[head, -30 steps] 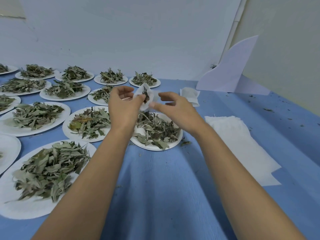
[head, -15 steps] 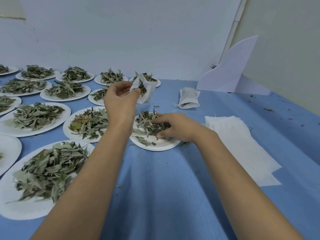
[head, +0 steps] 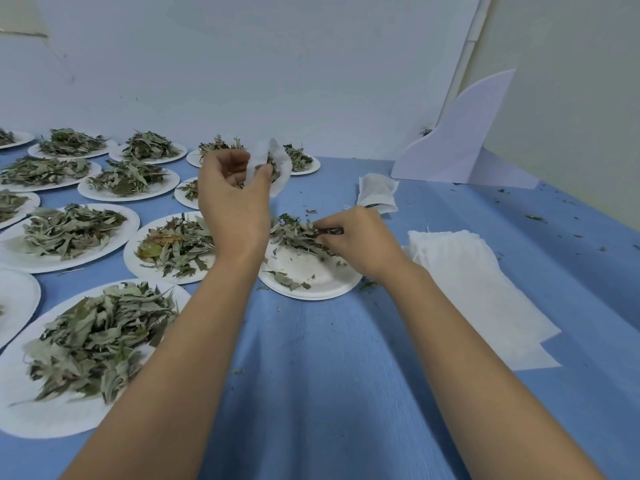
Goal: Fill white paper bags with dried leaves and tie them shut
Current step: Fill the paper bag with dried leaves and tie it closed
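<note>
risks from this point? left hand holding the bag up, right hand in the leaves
1. The right hand pinches a loose bunch of dried leaves; bits could drop on the way, as crumbs already litter the blue cloth.
2. The left hand holds the paper bag by one edge only, so its mouth may sag or close.
3. The plate is nearly bare at the front, so the bunch may come up short.

Matt blue cloth (head: 311,375), softly wrinkled, covered the table. The plates (head: 311,289) looked like smooth white paper, matt. Dry, crinkled grey-green leaves (head: 97,337) lay dull on them. The bag (head: 280,164) was thin, slightly see-through white paper; the stack of bags (head: 478,292) looked fibrous.
</note>
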Available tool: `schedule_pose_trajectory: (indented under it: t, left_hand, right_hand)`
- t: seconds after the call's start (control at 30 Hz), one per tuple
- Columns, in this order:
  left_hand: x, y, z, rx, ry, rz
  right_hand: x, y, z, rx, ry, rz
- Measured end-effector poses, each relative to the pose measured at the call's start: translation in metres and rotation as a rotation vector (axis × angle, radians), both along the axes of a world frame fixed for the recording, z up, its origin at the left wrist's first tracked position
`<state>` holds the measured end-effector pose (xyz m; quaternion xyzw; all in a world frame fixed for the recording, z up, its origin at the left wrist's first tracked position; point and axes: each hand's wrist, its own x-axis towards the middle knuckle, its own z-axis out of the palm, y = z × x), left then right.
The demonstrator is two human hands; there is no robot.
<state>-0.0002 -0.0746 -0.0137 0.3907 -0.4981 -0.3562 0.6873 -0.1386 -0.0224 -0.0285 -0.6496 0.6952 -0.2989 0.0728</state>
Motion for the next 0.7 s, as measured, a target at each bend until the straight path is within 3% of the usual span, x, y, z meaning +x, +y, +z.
schedule_pose_trajectory:
  t: [0.27,0.47,0.7]
  left_hand:
    - [0.001,-0.005,-0.013,0.053,-0.118,-0.001]
    - [-0.004,-0.003,-0.021,0.008,-0.288,-0.01]
    - [-0.013,0.006,-0.025,-0.133,-0.49,-0.011]
  right_hand:
    - [-0.011,0.003,0.01,0.069,-0.37,0.0]
    - [-0.016,0.007,0.019,-0.004,-0.69,0.007]
    - [-0.013,0.007,0.022,-0.078,-0.708,-0.065]
